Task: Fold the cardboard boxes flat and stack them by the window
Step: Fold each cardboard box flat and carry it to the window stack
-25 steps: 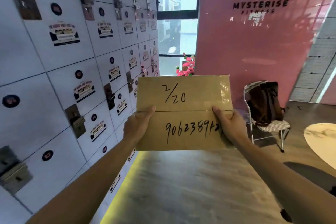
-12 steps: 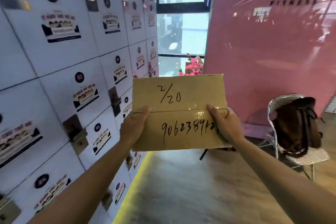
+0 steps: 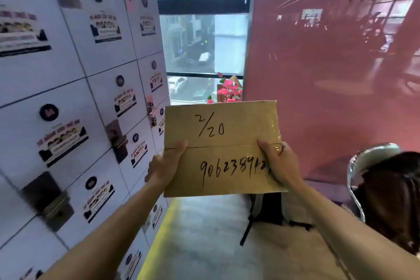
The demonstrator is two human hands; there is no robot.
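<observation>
Lockers fill the left of the frame, doors closed, contents unseen. At centre, the flattened cardboard box is held upright in the air, its marked face turned to the camera. Its left edge is gripped by the left hand, thumb laid on the front, fingers hidden behind. Its right edge is clamped the same way by the right hand. Folding appears done; the carrying step is judged to be in hand, with the window at upper centre ahead. Next, the board would need lowering flat onto the floor near the glass, clear of the pink flowers. A chair bearing a dark bag is seen at lower right
</observation>
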